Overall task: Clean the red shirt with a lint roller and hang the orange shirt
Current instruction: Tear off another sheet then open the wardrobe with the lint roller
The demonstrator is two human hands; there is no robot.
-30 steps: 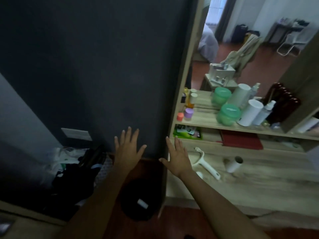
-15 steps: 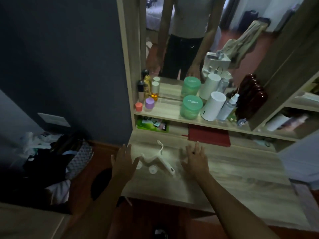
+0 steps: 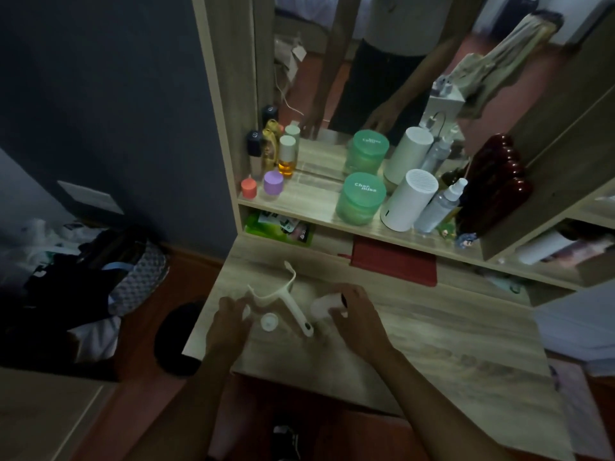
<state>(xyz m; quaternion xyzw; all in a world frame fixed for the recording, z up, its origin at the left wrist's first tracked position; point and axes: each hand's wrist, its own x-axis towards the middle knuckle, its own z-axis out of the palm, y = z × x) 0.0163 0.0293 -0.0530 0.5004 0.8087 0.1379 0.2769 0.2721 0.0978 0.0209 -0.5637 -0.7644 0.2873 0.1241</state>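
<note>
A white lint roller frame [image 3: 293, 304] lies on the wooden dressing table [image 3: 416, 344], its handle pointing toward me. My right hand [image 3: 356, 314] is closed over the white adhesive roll [image 3: 321, 309] just right of the handle. My left hand [image 3: 229, 322] rests at the frame's left fork, fingers curled on a small white end piece. A round white cap [image 3: 269, 321] lies between my hands. No red or orange shirt is in view.
On the shelf above stand a green jar [image 3: 361, 202], a white cylinder [image 3: 407, 201], a spray bottle [image 3: 439, 207], small bottles [image 3: 286, 154] and a mirror [image 3: 382, 61]. A red folder [image 3: 396, 261] lies below the shelf. Clothes and bags [image 3: 83, 281] are piled on the floor at left.
The view swung from the dark wall to the table. Both hands came down from open and spread to the lint roller parts; the right closed on the roll.
</note>
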